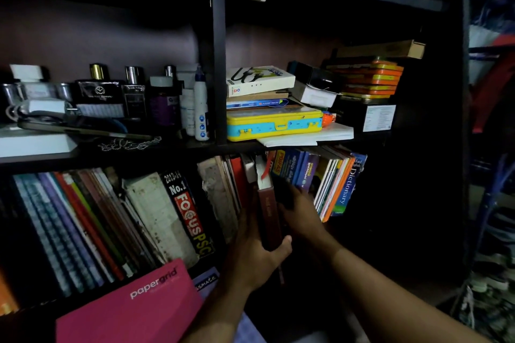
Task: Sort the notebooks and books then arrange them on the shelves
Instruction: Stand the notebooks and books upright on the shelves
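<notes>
A dark red book (269, 217) stands upright in the lower shelf (111, 157), between worn pale books (220, 198) on its left and leaning coloured books (331, 184) on its right. My left hand (255, 253) grips the red book's lower end, thumb curled round its spine. To its right, my right hand (299, 209) lies against the leaning books, fingers reaching into the dark gap beside the red book; whether it holds anything is hidden. A blue Dictionary (347, 186) ends that leaning row. A pink papergrid notebook (133, 303) lies at the bottom left.
Upright books, one marked FOCUS PSC (192, 217), fill the lower shelf's left. The upper shelf holds perfume bottles (100, 92), a yellow and blue case (274, 125) under stacked books, and orange tins (370, 78). Right of the Dictionary the lower shelf is dark.
</notes>
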`<state>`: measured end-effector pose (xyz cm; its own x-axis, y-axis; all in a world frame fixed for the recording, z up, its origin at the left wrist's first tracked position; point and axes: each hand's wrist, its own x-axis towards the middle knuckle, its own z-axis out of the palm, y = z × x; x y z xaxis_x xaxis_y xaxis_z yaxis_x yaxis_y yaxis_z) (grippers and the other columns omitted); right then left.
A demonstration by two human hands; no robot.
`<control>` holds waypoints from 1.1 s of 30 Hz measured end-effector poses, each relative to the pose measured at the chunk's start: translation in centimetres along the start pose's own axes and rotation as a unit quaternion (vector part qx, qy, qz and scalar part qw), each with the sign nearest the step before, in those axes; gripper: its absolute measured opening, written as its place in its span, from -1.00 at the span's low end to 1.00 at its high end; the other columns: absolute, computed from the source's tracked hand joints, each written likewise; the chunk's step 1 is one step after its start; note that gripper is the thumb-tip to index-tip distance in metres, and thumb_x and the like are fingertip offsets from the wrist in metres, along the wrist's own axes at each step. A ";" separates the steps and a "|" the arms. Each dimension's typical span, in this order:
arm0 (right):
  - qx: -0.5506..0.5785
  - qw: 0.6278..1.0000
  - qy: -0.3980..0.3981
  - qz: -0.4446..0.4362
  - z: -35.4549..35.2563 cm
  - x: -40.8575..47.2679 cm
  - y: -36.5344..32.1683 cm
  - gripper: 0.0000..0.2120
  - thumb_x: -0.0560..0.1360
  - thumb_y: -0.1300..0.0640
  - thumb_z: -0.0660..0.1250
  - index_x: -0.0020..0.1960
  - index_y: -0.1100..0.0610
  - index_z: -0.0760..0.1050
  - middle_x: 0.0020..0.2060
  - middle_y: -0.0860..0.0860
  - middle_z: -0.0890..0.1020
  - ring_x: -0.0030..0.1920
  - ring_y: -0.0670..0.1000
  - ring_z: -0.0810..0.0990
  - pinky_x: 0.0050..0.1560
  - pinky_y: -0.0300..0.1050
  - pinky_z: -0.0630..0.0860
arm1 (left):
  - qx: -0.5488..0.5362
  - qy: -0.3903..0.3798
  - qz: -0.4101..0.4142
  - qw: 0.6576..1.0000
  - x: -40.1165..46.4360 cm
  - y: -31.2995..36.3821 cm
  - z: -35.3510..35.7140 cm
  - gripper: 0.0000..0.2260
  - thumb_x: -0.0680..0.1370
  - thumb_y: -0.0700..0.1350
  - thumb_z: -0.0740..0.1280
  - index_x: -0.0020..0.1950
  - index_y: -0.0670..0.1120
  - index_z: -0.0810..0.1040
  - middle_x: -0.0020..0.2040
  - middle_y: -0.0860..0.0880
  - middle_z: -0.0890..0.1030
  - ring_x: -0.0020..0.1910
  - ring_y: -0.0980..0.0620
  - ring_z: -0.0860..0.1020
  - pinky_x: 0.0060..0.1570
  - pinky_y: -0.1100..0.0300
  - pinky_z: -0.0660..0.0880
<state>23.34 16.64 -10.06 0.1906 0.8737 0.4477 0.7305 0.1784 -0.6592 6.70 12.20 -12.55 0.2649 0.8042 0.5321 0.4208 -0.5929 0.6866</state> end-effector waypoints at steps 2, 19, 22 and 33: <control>-0.008 1.000 -0.004 0.006 -0.5 0.4 -0.4 -0.59 0.58 0.20 0.35 0.43 0.11 0.45 0.28 0.08 0.60 0.27 0.10 0.58 0.14 -0.18 0.50 | -0.012 -0.007 0.000 1.000 0.2 0.0 0.0 -0.15 0.35 0.40 0.30 0.58 0.13 0.19 0.45 0.13 0.26 0.29 0.26 0.31 0.07 0.54 0.22; 0.237 0.955 0.020 0.176 2.9 -1.8 -1.0 -0.69 0.71 -0.03 0.06 0.39 0.04 0.37 0.17 0.00 0.54 0.15 0.01 0.52 0.16 -0.08 0.38 | -0.055 -0.070 0.012 0.996 -0.3 -1.0 -0.8 -0.24 0.39 0.32 0.48 0.51 0.23 0.26 0.37 0.25 0.34 0.35 0.29 0.35 0.15 0.61 0.23; 0.270 0.943 0.019 0.195 2.5 -1.8 -0.6 -0.74 0.71 0.04 0.07 0.24 0.06 0.49 0.09 0.04 0.63 0.14 0.07 0.60 0.13 -0.10 0.53 | -0.059 -0.071 0.012 0.996 -0.2 -0.5 -0.8 -0.33 0.41 0.20 0.52 0.39 0.38 0.21 0.35 0.24 0.35 0.34 0.28 0.36 0.10 0.65 0.23; 0.266 0.957 -0.038 0.111 -0.5 -1.6 -2.4 -0.69 0.69 0.29 0.11 -0.13 0.03 0.47 -0.22 -0.06 0.56 -0.29 -0.32 0.59 -0.27 -0.50 0.40 | -0.106 -0.046 0.049 0.992 -0.2 0.2 -0.3 0.12 0.22 0.30 0.61 0.56 0.35 -0.06 0.54 0.25 0.18 0.48 0.34 0.22 0.36 0.39 0.29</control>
<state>21.59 14.59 -8.87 0.2390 0.9434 0.2299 0.2364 0.1731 -0.9561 6.50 11.92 -12.39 0.3778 0.7374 0.5599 0.1993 -0.6553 0.7286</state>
